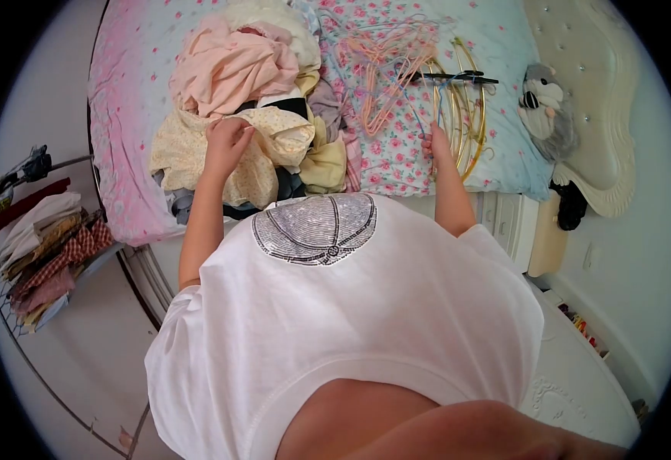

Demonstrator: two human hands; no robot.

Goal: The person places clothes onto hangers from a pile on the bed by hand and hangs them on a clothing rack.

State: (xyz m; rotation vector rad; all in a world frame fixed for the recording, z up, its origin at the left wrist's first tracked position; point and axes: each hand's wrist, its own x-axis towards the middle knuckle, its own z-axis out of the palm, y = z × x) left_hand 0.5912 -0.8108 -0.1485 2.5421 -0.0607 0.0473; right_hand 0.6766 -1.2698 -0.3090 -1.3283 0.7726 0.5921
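My left hand [229,142] is at the near side of a heap of clothes, its fingers closed on a cream garment [190,149] with a small floral print. A crumpled pink garment [236,73] lies just beyond it. To the right, my right hand [436,146] is closed around the thin blue line of a clothes hanger, partly hidden by the fingers. Beside that hand lie several gold hangers [479,126] and a black hanger [458,77]. A tangle of pink hangers [385,65] spreads on the bed farther left of them.
The bed [124,115] has a pink and pale blue floral cover. A grey plush toy [550,111] leans by the padded headboard [588,77]. Folded clothes [52,253] sit on a wire rack at the left. A white drawer cabinet [508,222] stands at the bed's near right corner.
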